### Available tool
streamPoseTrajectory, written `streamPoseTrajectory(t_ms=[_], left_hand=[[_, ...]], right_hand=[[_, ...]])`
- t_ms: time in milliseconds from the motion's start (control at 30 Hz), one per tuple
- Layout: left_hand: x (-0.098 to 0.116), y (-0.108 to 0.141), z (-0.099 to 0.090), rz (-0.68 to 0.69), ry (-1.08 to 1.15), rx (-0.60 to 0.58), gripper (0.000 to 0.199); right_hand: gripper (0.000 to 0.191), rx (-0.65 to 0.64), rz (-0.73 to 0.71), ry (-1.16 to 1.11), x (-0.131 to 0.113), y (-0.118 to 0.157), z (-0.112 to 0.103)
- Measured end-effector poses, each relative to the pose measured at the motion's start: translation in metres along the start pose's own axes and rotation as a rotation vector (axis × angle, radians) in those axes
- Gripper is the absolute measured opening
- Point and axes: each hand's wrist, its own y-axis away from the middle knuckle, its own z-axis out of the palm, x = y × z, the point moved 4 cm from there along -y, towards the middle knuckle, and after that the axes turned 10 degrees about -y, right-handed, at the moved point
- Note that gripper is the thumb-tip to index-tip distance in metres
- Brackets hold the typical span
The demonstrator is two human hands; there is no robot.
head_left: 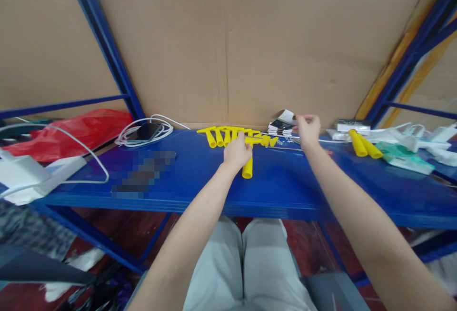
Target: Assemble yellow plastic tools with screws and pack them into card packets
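- Head view: my left hand (237,154) has its fingers closed around a yellow tool (247,167), at the middle of the blue shelf (200,185).
- My right hand (309,130), farther right, pinches the edge of a raised card (286,115) above the card stack (278,128).
- Yellow pieces (219,137) line the far side, left of that stack.
- Two yellow tubes (363,144) lie at right, beside a green packet (405,157).

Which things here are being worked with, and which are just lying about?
Seemingly in use:
- yellow piece in the left hand
- yellow pieces lined up beyond it
- black-and-white cards at the right hand

Apparently just lying about:
- red bag
- phone
- white adapter
- green-and-white packet
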Motion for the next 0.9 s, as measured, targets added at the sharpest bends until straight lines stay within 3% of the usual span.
streamPoseTrajectory(t_ms=[133,300,400,567,733,900], left_hand=[[-0.006,-0.006,0.004,-0.025,0.08,-0.001,0.03],[-0.013,-0.009,0.004,-0.079,0.117,0.041,0.026],[-0.013,-0.011,0.005,-0.076,0.128,0.033,0.026],[-0.013,-0.014,0.005,-0.053,0.162,0.047,0.022],[-0.014,-0.015,0.006,-0.039,0.172,0.045,0.02],[-0.017,-0.017,0.008,-0.057,0.2,-0.033,0.016]], right_hand=[[0.043,0.053,0.192,-0.288,0.02,0.014,-0.006],[0.017,0.061,0.281,-0.703,0.031,0.01,-0.011],[0.012,0.023,0.399,-0.848,0.037,0.007,-0.008],[0.022,-0.068,0.535,-0.862,0.042,0.004,0.0],[0.02,-0.152,0.469,-0.822,0.032,0.012,0.002],[0.016,-0.194,0.436,-0.59,0.027,0.029,0.005]])
